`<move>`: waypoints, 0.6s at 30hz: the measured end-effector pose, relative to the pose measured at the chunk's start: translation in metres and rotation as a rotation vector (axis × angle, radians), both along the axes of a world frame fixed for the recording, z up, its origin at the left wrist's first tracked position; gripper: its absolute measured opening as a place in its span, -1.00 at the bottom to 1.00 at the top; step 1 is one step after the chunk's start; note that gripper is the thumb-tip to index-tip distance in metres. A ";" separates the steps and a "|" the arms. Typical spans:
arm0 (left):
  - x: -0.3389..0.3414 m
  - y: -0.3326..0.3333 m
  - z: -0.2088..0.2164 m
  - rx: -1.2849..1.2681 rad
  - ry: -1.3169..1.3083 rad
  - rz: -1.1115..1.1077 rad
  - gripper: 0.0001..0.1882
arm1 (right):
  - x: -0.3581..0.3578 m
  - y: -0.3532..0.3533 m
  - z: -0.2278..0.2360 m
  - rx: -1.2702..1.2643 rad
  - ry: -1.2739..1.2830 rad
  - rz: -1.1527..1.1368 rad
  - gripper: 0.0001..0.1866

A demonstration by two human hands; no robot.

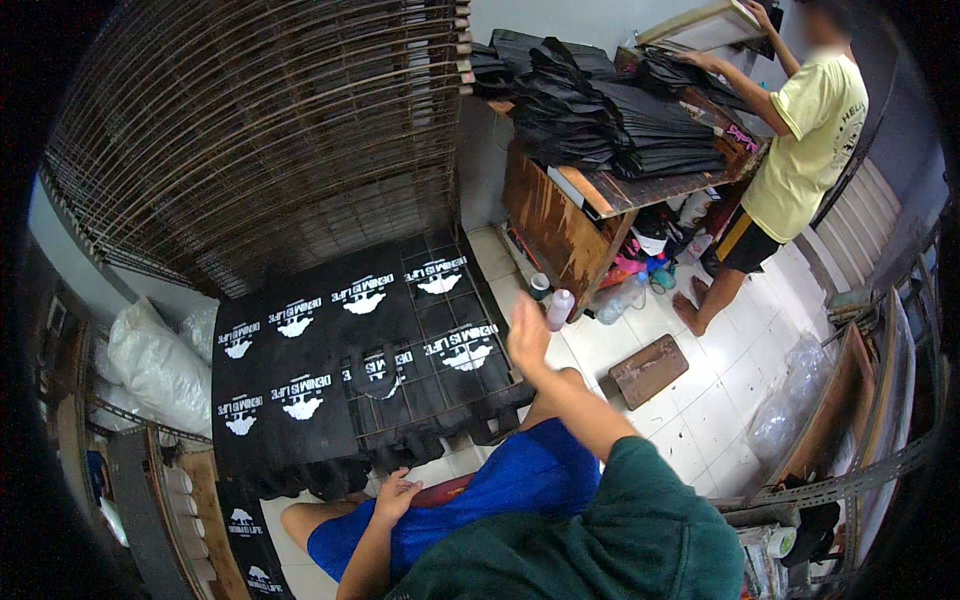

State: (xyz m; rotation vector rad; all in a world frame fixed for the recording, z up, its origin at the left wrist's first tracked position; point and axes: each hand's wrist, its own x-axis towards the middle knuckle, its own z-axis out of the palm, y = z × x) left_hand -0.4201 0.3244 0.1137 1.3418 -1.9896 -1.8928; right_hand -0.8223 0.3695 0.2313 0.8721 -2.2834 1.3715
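Observation:
My left hand (397, 495) hovers by my blue shorts, close to the near edge of the printed black sheets; its fingers are loosely apart and I see nothing in them. My right hand (527, 335) is raised in front of me, to the right of the rack, with its fingers stretched out and somewhat blurred. Nothing shows in it. Black sheets with white prints (300, 400) lie in rows on a wire rack shelf (430, 420). On the right-hand part, the wires show around single printed pieces.
Many raised wire shelves (270, 130) stand above the sheets. A co-worker (810, 140) handles a framed screen (700, 28) at a wooden table (560, 215) piled with black pieces (600, 110). Bottles (561, 310) and a low brown stool (648, 371) stand on the tiles.

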 end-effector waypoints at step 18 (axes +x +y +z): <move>0.005 0.005 -0.009 -0.090 -0.009 0.098 -0.50 | -0.364 0.038 0.258 -1.436 -0.915 0.374 0.12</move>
